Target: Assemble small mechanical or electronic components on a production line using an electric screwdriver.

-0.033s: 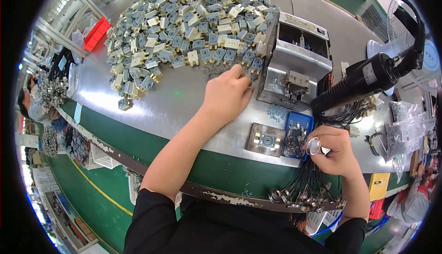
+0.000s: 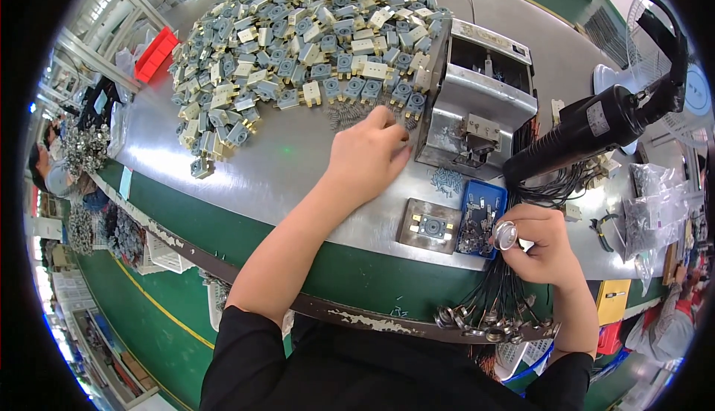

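Note:
My left hand (image 2: pixel 370 149) is at a pile of small coil springs (image 2: pixel 346 116), its fingers curled together. Whatever those fingertips hold, if anything, is hidden. My right hand (image 2: pixel 542 243) pinches a round shiny metal part (image 2: pixel 506 235) between thumb and fingers, above the right edge of a blue tray (image 2: pixel 465 246) of small metal pieces. Left of that tray, a metal block (image 2: pixel 408 234) has a grey square switch-like piece (image 2: pixel 433 226) with brass tabs set in it. Small bluish screws (image 2: pixel 447 181) lie in a heap just behind.
A large mound of grey and cream housings (image 2: pixel 298 46) covers the table's far side. To its right stands a metal machine (image 2: pixel 477 106), with a black cylindrical tool (image 2: pixel 577 134) beside it. Black wires with round metal ends (image 2: pixel 491 329) hang over the front edge. Pliers (image 2: pixel 602 232) lie at right.
My left hand shifts very slightly, its fingers moving a little to the right. The right hand stays almost still, with the metal part tilted slightly differently.

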Available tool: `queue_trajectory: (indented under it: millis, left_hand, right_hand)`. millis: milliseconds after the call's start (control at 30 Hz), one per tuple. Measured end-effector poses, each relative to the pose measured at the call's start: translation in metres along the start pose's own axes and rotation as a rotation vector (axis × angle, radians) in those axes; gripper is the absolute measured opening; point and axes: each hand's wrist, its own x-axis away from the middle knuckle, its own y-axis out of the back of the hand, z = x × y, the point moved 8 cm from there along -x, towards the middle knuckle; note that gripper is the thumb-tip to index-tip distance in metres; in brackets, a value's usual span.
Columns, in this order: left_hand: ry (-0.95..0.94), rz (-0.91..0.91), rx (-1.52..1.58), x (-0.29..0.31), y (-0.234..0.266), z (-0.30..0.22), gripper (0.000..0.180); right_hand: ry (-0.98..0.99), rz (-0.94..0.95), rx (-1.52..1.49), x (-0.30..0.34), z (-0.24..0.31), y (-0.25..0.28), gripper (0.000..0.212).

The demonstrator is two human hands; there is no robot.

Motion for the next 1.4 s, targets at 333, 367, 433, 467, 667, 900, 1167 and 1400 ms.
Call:
queue_trajectory:
  millis: [333,367,433,467,667,900,1167,1400]
  left_hand:
    - [0.354,0.153,1.356,0.053,-0.004,-0.004,0.027]
    - [0.327,0.182,1.317,0.051,-0.002,-0.013,0.028]
    - [0.304,0.212,1.281,0.054,-0.005,-0.022,0.03]
    - [0.251,0.263,1.172,0.055,-0.009,-0.025,0.028]
    - [0.385,0.4,1.096,0.062,-0.022,-0.028,0.022]
    - [0.175,0.403,0.951,0.062,-0.025,-0.033,0.019]
    - [0.04,0.343,0.904,0.054,-0.021,-0.046,0.024]
    - [0.143,0.437,0.912,0.054,-0.017,-0.045,0.034]
  right_hand:
    - [-0.299,0.053,-0.645,-0.004,-0.015,-0.019,0.028]
    - [-0.306,0.056,-0.646,-0.005,-0.015,-0.021,0.028]
    - [-0.214,0.051,-0.45,-0.007,-0.007,-0.019,0.032]
    - [-0.216,0.049,-0.448,-0.005,-0.009,-0.021,0.032]
    - [-0.326,-0.028,-0.829,0.014,-0.036,-0.029,0.034]
    - [-0.363,-0.079,-0.763,0.014,-0.041,-0.037,0.03]
    - [-0.374,-0.046,-0.849,0.012,-0.045,-0.041,0.027]
    - [-0.471,-0.128,-0.804,0.007,-0.045,-0.044,0.021]
